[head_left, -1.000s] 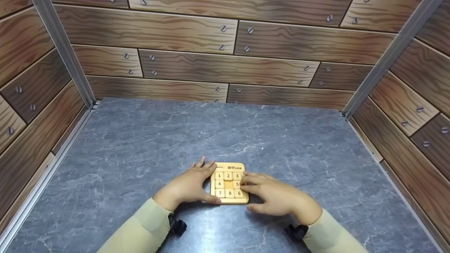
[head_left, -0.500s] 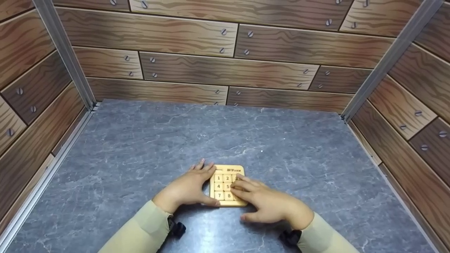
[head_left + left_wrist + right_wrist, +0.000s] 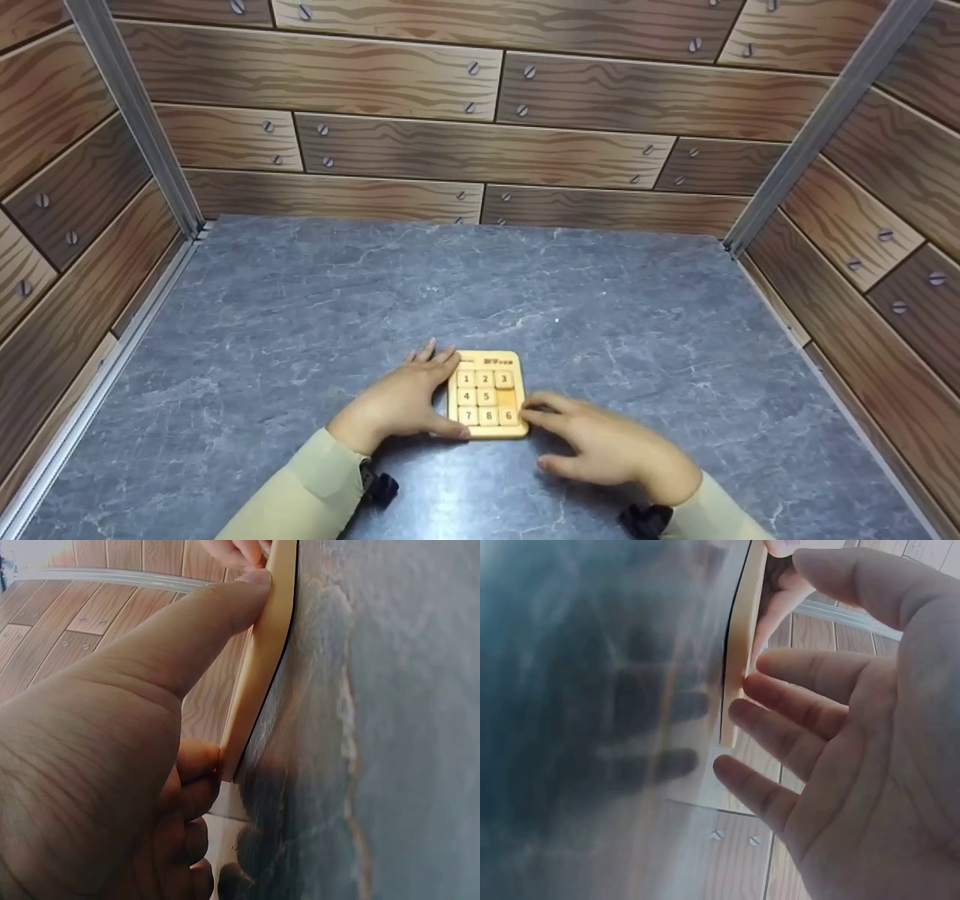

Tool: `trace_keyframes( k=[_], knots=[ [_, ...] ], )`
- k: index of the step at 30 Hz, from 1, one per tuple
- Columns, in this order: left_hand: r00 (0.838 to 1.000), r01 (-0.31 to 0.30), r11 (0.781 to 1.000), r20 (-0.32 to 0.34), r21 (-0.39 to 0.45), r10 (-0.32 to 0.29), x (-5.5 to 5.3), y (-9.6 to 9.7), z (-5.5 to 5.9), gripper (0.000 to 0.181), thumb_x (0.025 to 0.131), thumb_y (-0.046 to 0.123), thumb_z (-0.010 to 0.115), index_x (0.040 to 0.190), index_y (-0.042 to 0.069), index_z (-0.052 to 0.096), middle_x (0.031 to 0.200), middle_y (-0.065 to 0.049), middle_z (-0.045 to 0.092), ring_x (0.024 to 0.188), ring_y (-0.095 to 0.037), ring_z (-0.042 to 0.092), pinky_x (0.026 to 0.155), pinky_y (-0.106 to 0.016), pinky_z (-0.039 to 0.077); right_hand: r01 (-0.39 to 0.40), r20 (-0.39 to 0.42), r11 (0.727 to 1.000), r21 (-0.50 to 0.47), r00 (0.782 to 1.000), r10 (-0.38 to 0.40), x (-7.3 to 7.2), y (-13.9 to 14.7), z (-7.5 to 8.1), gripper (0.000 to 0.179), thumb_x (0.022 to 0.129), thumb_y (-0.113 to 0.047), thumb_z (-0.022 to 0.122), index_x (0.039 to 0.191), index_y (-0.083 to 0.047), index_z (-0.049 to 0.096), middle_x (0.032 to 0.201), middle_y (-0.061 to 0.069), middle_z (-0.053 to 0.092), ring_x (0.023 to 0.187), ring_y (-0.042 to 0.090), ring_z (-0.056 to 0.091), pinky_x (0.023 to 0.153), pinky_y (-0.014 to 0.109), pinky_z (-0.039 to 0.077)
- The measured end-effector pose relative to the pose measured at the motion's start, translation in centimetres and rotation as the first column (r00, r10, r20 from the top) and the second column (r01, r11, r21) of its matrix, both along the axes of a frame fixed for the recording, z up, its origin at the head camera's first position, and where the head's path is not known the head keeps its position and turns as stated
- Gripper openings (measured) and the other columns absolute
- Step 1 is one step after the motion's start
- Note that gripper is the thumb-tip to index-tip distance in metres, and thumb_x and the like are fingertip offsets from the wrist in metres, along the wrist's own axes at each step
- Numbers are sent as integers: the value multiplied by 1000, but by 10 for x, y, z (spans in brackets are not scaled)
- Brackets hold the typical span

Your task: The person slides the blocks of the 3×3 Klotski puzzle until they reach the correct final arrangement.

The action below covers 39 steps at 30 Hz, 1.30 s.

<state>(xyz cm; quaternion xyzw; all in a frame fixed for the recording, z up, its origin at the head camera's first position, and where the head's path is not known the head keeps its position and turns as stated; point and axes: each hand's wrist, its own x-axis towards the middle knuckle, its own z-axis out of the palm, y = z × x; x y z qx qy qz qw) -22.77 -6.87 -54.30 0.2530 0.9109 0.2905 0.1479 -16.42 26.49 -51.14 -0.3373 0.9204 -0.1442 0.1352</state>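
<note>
A yellow number sliding puzzle (image 3: 511,358) lies flat on the grey table. Its tiles read 1, 2, 3 on top, 4 and 5 in the middle row with a gap at the right, and 7, 8, 6 below. My left hand (image 3: 399,397) holds the frame at its left side, index finger by the upper corner and thumb (image 3: 240,600) on the lower one. At the right edge, beside tile 6 (image 3: 508,415), are the fingertips of my right hand (image 3: 611,442). Its fingers (image 3: 780,731) are spread and loosely bent, holding nothing.
Blue-grey marbled table (image 3: 360,300) surrounds the puzzle. Wood-print panels (image 3: 397,82) wall the back and both sides, with metal posts (image 3: 135,112) at the corners. Both forearms wear light sleeves (image 3: 300,484) and dark wrist straps.
Tile 5 has slid left into the middle, so the gap is now at the right of that row. My right hand reached over the tiles, then drew back right. The left hand stayed put.
</note>
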Motion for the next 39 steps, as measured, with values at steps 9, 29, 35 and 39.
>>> trace_keyframes(
  k=[9, 29, 35, 39],
  knots=[
    [1000, -16, 1000, 19, 2, 16, 2, -1, -2, 132, 80, 69, 96, 180, 13, 30, 190, -5, 24, 180, -38, 8, 147, -63, 13, -90, -58, 996, -2, 994, 90, 7, -4, -3, 68, 107, -47, 74, 166, -17, 60, 171, -2, 55, 159, 28, 56, 133, 58, 48],
    [1000, -6, 1000, 17, -2, 6, 0, 0, 2, 131, 80, 68, 96, 179, 12, 32, 189, -6, 25, 180, -37, 8, 148, -60, 13, -43, -90, 998, 39, 995, 46, 6, -16, -2, 63, 107, -39, 74, 163, -11, 62, 173, 2, 55, 166, 32, 48, 137, 62, 40],
    [1000, -11, 1000, 25, 2, 11, 0, 2, 2, 132, 79, 68, 97, 179, 12, 32, 190, -6, 24, 180, -38, 8, 147, -60, 13, -26, -77, 998, 58, 997, 30, 2, -18, 0, 68, 107, -43, 75, 164, -10, 60, 175, 5, 53, 168, 34, 46, 139, 63, 38],
    [999, -19, 1000, 31, 9, 18, 0, 2, 3, 132, 79, 67, 98, 179, 12, 32, 190, -6, 24, 180, -38, 8, 147, -62, 14, -20, -68, 998, 67, 997, 25, -2, -20, 2, 72, 106, -45, 75, 165, -8, 58, 176, 7, 51, 168, 36, 44, 139, 64, 37]
  ],
)
